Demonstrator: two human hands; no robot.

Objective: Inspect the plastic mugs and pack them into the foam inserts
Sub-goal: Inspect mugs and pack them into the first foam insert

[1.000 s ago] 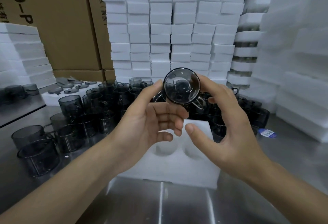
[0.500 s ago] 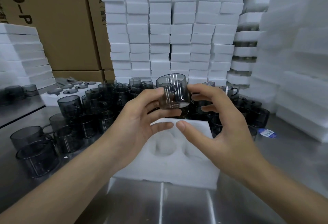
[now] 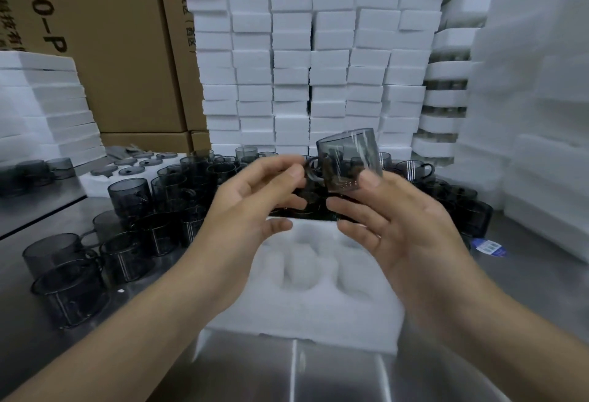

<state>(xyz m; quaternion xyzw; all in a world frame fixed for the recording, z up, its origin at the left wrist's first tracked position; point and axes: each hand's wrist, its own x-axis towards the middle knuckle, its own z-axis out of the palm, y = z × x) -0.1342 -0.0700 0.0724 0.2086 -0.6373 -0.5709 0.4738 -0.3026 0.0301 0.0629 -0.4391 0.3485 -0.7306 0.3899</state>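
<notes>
Now holding the grey plastic mug [image 3: 350, 153] up at twelve o'clock, tilted, above the far edge of the foam insert [image 3: 306, 306] and apart from it, with the handle pointing toward nine o'clock. Clamping the mug's lower wall with the right grip [image 3: 414, 242], thumb pressing the near side, other fingers reaching loosely underneath. Hovering the left grip [image 3: 251, 207] at nine o'clock of the mug, thumb tip just beside the handle; impossible to tell through the blur whether pinching it or merely touching. Resting the insert flat on the steel desk [image 3: 318, 379] at six o'clock, round hollows facing up. Crowding the desk from eight to two o'clock with loose mugs [image 3: 129, 193]. Backing onto stacked foam blocks [image 3: 290, 60] at twelve o'clock and cardboard cartons [image 3: 111, 51] at ten o'clock.
</notes>
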